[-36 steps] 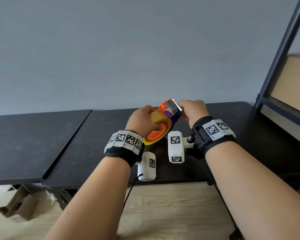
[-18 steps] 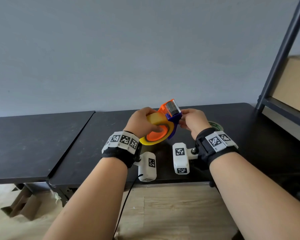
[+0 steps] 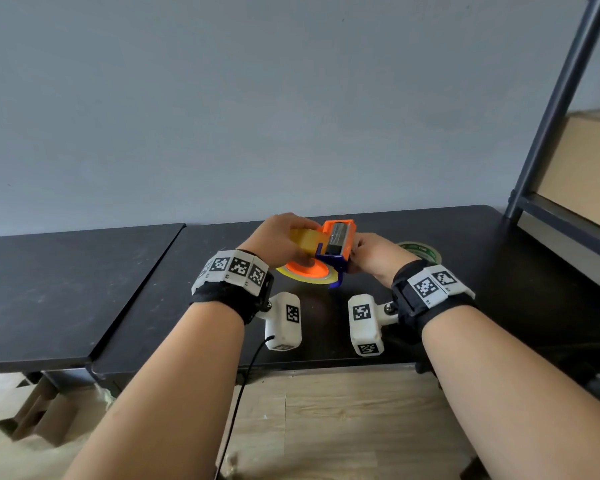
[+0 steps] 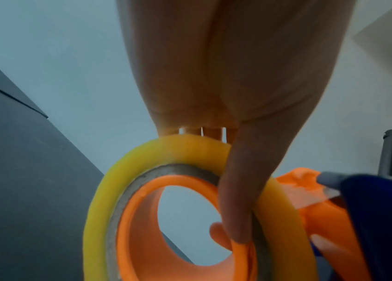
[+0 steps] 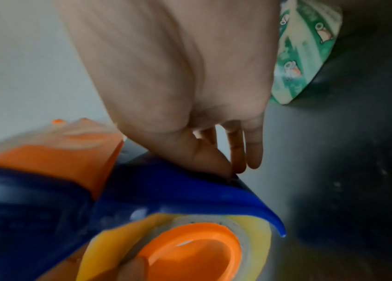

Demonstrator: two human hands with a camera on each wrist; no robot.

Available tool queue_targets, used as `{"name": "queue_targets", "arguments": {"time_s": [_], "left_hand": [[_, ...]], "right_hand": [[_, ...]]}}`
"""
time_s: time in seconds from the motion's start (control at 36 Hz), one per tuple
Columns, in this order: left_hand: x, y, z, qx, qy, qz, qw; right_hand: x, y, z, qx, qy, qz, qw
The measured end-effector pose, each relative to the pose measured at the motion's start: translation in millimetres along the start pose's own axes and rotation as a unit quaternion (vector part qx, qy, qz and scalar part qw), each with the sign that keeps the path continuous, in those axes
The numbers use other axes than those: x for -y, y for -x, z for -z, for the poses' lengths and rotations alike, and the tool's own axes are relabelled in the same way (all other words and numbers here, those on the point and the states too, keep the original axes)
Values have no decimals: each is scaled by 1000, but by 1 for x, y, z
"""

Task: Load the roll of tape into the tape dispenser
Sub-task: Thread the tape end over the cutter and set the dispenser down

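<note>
An orange and blue tape dispenser (image 3: pixel 336 245) is held just above the black table (image 3: pixel 482 271). A yellow roll of tape (image 3: pixel 302 239) sits on its orange hub (image 3: pixel 307 268). My left hand (image 3: pixel 278 242) grips the roll, thumb (image 4: pixel 242 199) across its face and into the hub (image 4: pixel 142 218), fingers over the roll's rim (image 4: pixel 180 144). My right hand (image 3: pixel 373 256) pinches the blue side of the dispenser (image 5: pixel 166 190) at its right edge. The roll (image 5: pixel 250 228) and hub (image 5: pixel 190 245) show below it.
A second roll with green print (image 3: pixel 421 252) lies flat on the table behind my right hand, also in the right wrist view (image 5: pixel 303 51). A dark metal shelf frame (image 3: pixel 548 109) with a cardboard box (image 3: pixel 582 168) stands at right. A second black table (image 3: pixel 49 289) adjoins at left.
Both hands have lowered the dispenser toward the table and tipped it flatter, so the roll's face now points more downward. The green roll has come into sight behind my right hand.
</note>
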State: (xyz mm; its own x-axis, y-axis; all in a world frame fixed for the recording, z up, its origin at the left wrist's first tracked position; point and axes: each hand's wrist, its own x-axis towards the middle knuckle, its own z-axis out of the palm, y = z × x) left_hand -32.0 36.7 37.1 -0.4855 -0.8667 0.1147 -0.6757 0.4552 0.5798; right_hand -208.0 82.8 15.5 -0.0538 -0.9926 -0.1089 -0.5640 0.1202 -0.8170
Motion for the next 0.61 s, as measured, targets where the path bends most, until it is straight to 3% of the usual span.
{"name": "queue_targets", "arguments": {"time_s": [0.22,0.42,0.61], "left_hand": [[0,0,-7,-39,70,-7,997],[9,-2,-4,-135,157,5,978],[3,-1,-3,-186,177,-19,966]], "right_hand": [[1,1,-1,12,-65,14,998],[0,2,-1,-22,-185,-1,982],[-2,0,-2,-57,-214,-13,975]]}}
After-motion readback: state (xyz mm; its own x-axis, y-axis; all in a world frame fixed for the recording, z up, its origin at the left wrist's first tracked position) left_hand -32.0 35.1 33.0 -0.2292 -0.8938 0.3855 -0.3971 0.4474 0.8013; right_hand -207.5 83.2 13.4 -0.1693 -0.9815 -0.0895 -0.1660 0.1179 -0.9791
